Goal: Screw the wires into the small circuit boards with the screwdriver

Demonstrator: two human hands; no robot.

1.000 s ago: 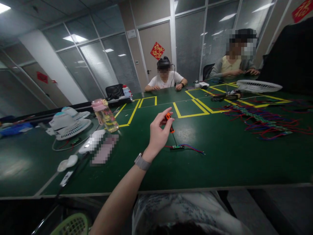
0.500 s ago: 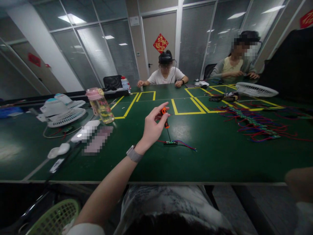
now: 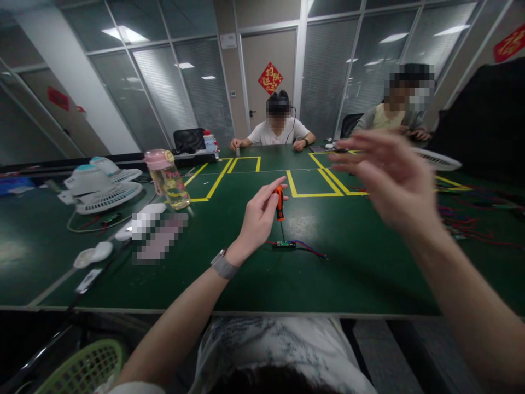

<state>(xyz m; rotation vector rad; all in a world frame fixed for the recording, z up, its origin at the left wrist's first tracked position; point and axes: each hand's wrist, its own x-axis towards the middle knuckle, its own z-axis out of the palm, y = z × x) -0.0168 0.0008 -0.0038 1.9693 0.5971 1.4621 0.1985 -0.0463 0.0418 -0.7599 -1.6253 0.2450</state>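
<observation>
An orange and black screwdriver (image 3: 279, 203) stands nearly upright, its tip down on a small green circuit board (image 3: 284, 244) in a dark holder. Red and blue wires (image 3: 308, 248) run from the board's right end, and a red one leaves its left end. My left hand (image 3: 260, 214), with a grey watch on the wrist, grips the screwdriver's handle between thumb and fingers. Blurred by motion, my right hand (image 3: 396, 178) is raised over the right side of the table, fingers stretched out, with nothing seen in it.
On the left of the green table (image 3: 229, 284) are white fans (image 3: 107, 196), a pink-lidded bottle (image 3: 167, 180), a blurred-out flat item (image 3: 161, 238) and a white earphone case (image 3: 93, 255). Wired circuit boards (image 3: 459, 221) lie behind my right arm. Two people sit across the table.
My right hand has come up from the lower right edge to above the table. My left hand keeps hold of the screwdriver, its fingers drawn closer around the handle.
</observation>
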